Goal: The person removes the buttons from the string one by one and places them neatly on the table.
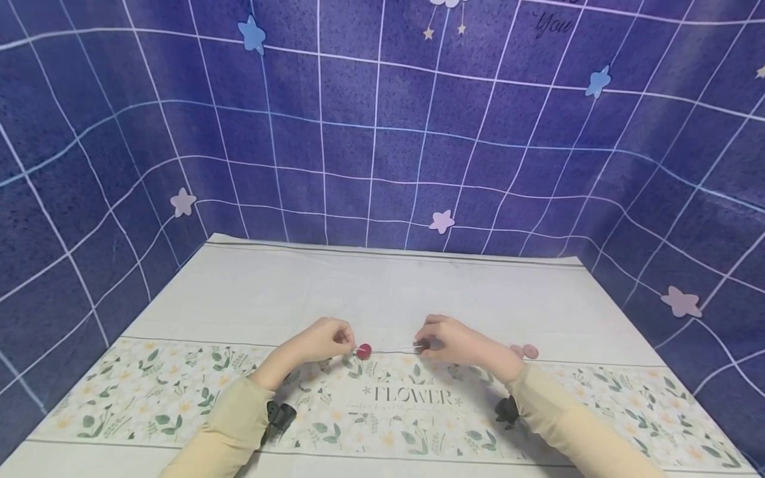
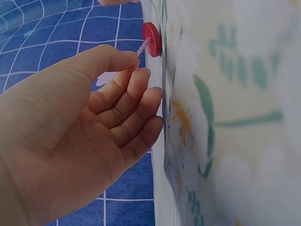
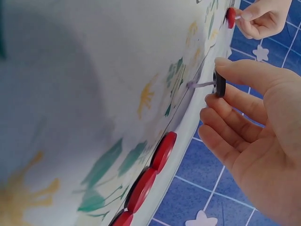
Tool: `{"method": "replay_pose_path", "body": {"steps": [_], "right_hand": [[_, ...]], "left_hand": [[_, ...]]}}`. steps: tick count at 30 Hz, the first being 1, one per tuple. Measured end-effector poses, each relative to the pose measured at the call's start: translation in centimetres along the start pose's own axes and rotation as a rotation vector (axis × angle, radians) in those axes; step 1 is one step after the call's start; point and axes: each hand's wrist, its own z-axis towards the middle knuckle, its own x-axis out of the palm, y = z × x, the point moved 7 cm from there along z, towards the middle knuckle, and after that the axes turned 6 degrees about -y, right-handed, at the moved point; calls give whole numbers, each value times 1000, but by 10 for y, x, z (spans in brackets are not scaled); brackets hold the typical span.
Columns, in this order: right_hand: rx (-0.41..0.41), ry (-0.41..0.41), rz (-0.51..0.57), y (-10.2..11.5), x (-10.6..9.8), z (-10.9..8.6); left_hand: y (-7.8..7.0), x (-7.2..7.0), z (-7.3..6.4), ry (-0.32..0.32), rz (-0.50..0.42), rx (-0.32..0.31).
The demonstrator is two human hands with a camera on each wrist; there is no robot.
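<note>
My left hand pinches the tip of a pale cord between thumb and forefinger. That cord passes through a red button, which is beside the fingertips at the table surface. To the right, my right hand holds a black button on edge between thumb and fingers. Pale cord comes out of the black button's face toward the tablecloth. In the head view, a thin stretch of cord lies between the two buttons. Fingers partly cover the black button there.
Several loose red buttons lie in a row on the cloth by my right wrist, looking paler in the head view. A white tablecloth with a floral band covers the table. Blue gridded curtains with stars stand around its back and sides.
</note>
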Motion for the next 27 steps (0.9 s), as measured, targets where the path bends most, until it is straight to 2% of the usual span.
{"method": "replay_pose_path", "body": {"steps": [7,12,17,24,27], "right_hand": [[-12,-12,-3,0,0,-3],[15,-6,-15,-3,0,-5],[30,-5,-29,-7,1,-7],[-7,-45,-25,-6,-3,-11],[9,-36,-21,-7,-3,-12]], "left_hand": [[-1,0,-1,-4,0,20],[-2,0,-1,-3,-5,28],[-3,-1,-1,-3,-2,28],[-2,0,-1,-4,-8,21],[-1,0,-1,-7,-7,15]]}}
